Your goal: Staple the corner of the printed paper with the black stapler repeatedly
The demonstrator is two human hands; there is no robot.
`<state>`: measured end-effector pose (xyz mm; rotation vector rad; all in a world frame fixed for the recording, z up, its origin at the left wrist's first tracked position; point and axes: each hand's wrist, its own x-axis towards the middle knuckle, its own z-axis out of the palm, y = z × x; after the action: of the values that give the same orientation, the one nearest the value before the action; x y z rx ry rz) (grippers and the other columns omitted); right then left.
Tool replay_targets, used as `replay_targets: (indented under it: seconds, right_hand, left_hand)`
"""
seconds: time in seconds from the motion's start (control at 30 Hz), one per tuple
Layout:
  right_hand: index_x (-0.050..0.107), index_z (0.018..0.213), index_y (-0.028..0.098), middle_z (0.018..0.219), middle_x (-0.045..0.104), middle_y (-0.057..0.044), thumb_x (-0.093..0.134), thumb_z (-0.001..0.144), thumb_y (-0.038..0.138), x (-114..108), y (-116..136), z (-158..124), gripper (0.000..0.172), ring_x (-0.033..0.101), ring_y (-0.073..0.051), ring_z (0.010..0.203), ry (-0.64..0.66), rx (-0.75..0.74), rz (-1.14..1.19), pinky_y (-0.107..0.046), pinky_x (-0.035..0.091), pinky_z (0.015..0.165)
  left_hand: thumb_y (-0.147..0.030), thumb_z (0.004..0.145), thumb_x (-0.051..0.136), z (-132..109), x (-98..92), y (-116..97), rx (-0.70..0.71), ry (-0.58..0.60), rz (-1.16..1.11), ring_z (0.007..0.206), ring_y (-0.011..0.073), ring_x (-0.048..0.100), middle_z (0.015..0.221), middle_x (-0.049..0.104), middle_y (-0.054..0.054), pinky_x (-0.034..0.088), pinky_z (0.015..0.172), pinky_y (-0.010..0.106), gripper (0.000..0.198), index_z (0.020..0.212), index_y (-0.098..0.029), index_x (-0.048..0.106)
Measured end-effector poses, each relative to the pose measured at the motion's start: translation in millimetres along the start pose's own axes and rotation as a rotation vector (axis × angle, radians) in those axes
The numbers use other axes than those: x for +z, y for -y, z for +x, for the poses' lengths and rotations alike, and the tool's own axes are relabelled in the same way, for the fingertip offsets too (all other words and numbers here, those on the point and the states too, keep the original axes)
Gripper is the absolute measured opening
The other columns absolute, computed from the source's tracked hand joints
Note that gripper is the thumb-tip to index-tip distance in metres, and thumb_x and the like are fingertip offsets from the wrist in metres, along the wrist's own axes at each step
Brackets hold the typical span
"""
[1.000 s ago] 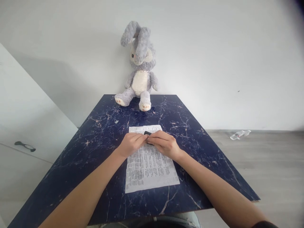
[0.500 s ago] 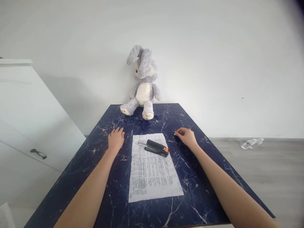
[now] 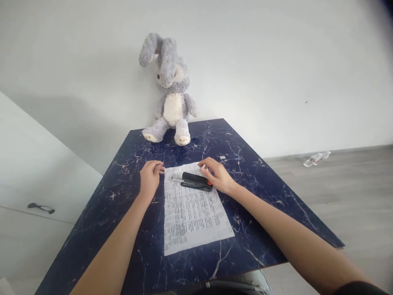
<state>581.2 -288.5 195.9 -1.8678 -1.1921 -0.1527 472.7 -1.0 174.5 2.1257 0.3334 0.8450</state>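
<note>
Two bare hands held apart over a sheet of printed paper. The left hand lies at the sheet's upper left corner, fingers curled; whether it pinches anything cannot be told. The right hand arches, thumb and fingers parted, over the orange-marked end of a black stapler, contact uncertain. The stapler rests on the paper between the hands, its slim metal part pointing toward the left hand. It is probably stiff, fairly light and smooth, best held around the black body near the right hand, clear of the metal; the paper, thin and easily creased, is better taken by its edges. Beneath both hands, a dark blue marbled table, apparently smooth; beyond them, a seated grey plush rabbit before a pale wall. Left of the left hand, a white cabinet; right of the right hand, grey flooring
</note>
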Motion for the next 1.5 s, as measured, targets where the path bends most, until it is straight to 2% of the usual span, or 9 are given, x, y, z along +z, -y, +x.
replay_targets:
  seconds: [0.07,0.17,0.3,0.4,0.6,0.8,1.23,1.37,1.5]
  right_hand:
    - [0.062,0.123,0.02,0.114,0.067,-0.01,0.06,0.1,0.037,8.6,7.1,-3.1,0.029,0.063,-0.023,0.1,0.161,-0.056,0.014,-0.038,0.055,0.086]
    - [0.059,0.128,0.019,0.114,0.067,-0.011,0.066,0.095,0.03,16.5,5.1,-6.5,0.035,0.063,-0.025,0.104,0.247,-0.09,0.008,-0.042,0.054,0.09]
    - [0.059,0.126,0.02,0.11,0.068,-0.009,0.066,0.095,0.024,18.7,-3.6,-6.6,0.033,0.065,-0.024,0.098,0.27,-0.108,0.055,-0.042,0.055,0.087]
    - [0.06,0.125,0.02,0.109,0.069,-0.009,0.068,0.094,0.024,17.8,-6.8,-5.9,0.033,0.065,-0.024,0.098,0.265,-0.124,0.068,-0.042,0.056,0.086]
    - [0.06,0.126,0.019,0.111,0.07,-0.011,0.067,0.094,0.025,16.8,-8.5,-7.1,0.033,0.066,-0.025,0.101,0.246,-0.124,0.056,-0.042,0.055,0.088]
    - [0.06,0.126,0.019,0.112,0.069,-0.011,0.067,0.094,0.025,17.4,-9.8,-7.9,0.034,0.065,-0.025,0.102,0.253,-0.11,0.062,-0.043,0.055,0.089]
    - [0.059,0.126,0.02,0.109,0.067,-0.01,0.065,0.094,0.025,17.2,-12.0,-7.9,0.033,0.063,-0.024,0.098,0.278,-0.097,0.073,-0.041,0.053,0.086]
    - [0.06,0.125,0.02,0.108,0.068,-0.01,0.065,0.094,0.025,17.1,-12.0,-7.8,0.032,0.063,-0.025,0.098,0.279,-0.094,0.081,-0.041,0.053,0.086]
    - [0.063,0.123,0.019,0.108,0.07,-0.009,0.066,0.093,0.026,13.1,-13.7,-6.3,0.03,0.065,-0.024,0.096,0.259,-0.084,0.135,-0.039,0.052,0.086]
  left_hand:
    - [-0.039,0.101,0.049,-4.9,5.0,-11.5,-0.005,0.055,-0.017,0.069,0.0165,0.066,0.096,0.068,0.006,0.053,0.066,0.029,0.028,0.105,-0.02,0.069]
    - [-0.036,0.103,0.046,-9.4,8.7,-24.9,0.08,0.157,0.079,0.071,0.0179,0.062,0.081,0.064,0.003,0.05,0.075,0.031,0.03,0.108,-0.022,0.071]
    - [-0.034,0.103,0.049,-13.0,10.4,-31.4,0.176,0.316,-0.003,0.09,0.0213,0.062,0.098,0.065,0.007,0.048,0.088,0.033,0.031,0.117,-0.025,0.074]
    - [-0.034,0.099,0.058,-15.3,8.2,-31.1,0.117,0.43,-0.129,0.09,0.022,0.065,0.1,0.069,0.007,0.05,0.091,0.035,0.031,0.125,-0.028,0.073]
    - [-0.031,0.084,0.078,-18.8,2.6,-31.2,-0.026,0.443,-0.227,0.116,0.0304,0.067,0.11,0.077,0.007,0.044,0.112,0.041,0.026,0.11,-0.028,0.079]
    - [-0.029,0.087,0.074,-20.0,15.4,-30.6,0.015,0.613,-0.137,0.103,0.0291,0.07,0.108,0.078,0.005,0.049,0.103,0.041,0.022,0.109,-0.029,0.079]
    - [-0.03,0.094,0.067,-16.0,20.0,-23.0,0.2,0.658,0.064,0.105,0.027,0.067,0.11,0.074,0.006,0.05,0.098,0.043,0.026,0.118,-0.028,0.074]
    - [-0.032,0.096,0.064,-15.4,15.6,-19.5,0.225,0.694,0.112,0.11,0.0253,0.067,0.117,0.073,0.007,0.052,0.1,0.043,0.027,0.122,-0.027,0.072]
    - [-0.038,0.091,0.071,-9.9,-0.5,-14.6,0.119,0.715,-0.009,0.111,0.0244,0.071,0.119,0.076,0.006,0.052,0.105,0.043,0.029,0.118,-0.027,0.075]
